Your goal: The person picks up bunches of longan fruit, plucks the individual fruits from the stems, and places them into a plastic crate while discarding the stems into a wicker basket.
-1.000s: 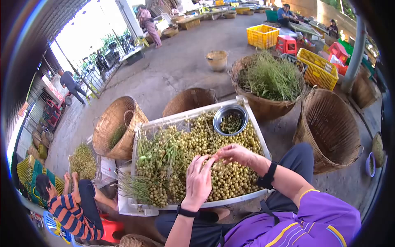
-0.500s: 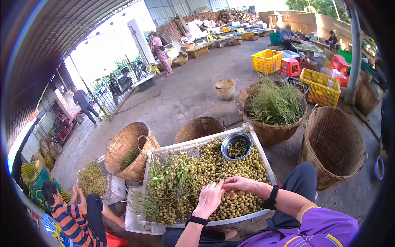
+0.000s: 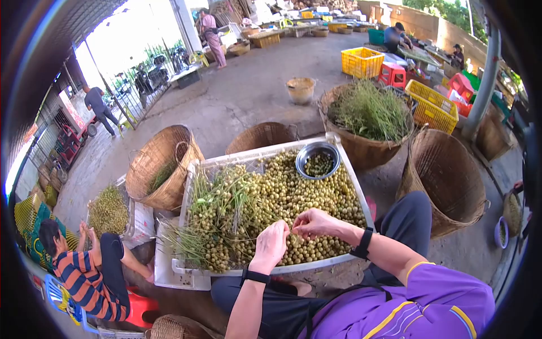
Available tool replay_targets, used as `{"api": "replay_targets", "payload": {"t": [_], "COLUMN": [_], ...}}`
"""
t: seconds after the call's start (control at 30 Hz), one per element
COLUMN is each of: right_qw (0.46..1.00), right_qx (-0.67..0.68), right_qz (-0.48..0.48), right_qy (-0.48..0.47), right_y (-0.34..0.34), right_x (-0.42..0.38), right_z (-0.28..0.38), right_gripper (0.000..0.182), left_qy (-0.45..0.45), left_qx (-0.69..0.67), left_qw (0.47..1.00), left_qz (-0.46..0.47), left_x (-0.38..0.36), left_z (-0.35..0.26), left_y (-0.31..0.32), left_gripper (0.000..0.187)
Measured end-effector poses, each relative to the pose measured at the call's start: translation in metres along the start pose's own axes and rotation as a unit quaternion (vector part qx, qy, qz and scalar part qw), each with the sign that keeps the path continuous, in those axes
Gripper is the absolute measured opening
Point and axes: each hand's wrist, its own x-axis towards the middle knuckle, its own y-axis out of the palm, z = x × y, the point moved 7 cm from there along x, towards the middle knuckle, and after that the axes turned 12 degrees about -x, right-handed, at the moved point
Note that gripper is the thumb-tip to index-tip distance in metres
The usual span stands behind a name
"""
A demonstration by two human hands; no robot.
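- Two bare hands work close together above the near half of a white tray (image 3: 244,156), well in from its left and right edges.
- The left hand (image 3: 270,243) has curled fingers; I cannot tell whether anything is between them.
- The right hand (image 3: 317,224) has thumb and forefinger drawn together beside it; whether they grasp something is too small to tell.
- Round yellow-green fruit (image 3: 322,195) covers the tray from its middle to the right edge and lies below both hands.
- Stalks (image 3: 223,195) with fruit among them are heaped along the left edge, some poking over it.
- A metal bowl (image 3: 318,177) of small green pieces sits at the far right corner.
- Beyond that corner stands a basket (image 3: 361,151) piled with green stems (image 3: 372,113).
- Off the left edge, a person in a striped shirt (image 3: 93,277) sits on a red stool (image 3: 141,309).
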Motion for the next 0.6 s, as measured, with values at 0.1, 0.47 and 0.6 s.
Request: {"api": "replay_targets", "payload": {"t": [0.1,0.47,0.6], "right_qw": [0.996,0.929,0.94], "right_qx": [0.072,0.338,0.336], "right_qz": [-0.049,-0.151,-0.04], "right_qy": [0.009,0.032,0.034], "right_y": [-0.008,-0.04,-0.029], "right_x": [0.004,0.038,0.034], "right_z": [-0.001,-0.075,-0.07], "right_gripper": [0.022,0.021,0.039], "left_qy": [-0.017,-0.21,-0.291], "left_qx": [0.015,-0.112,-0.299], "left_qw": [1.0,0.971,0.907], "left_qz": [-0.002,0.01,0.05], "left_x": [0.0,0.017,0.021], "left_z": [0.012,0.051,0.066], "left_y": [0.007,0.04,0.058], "left_gripper": [0.005,0.017,0.015]}}
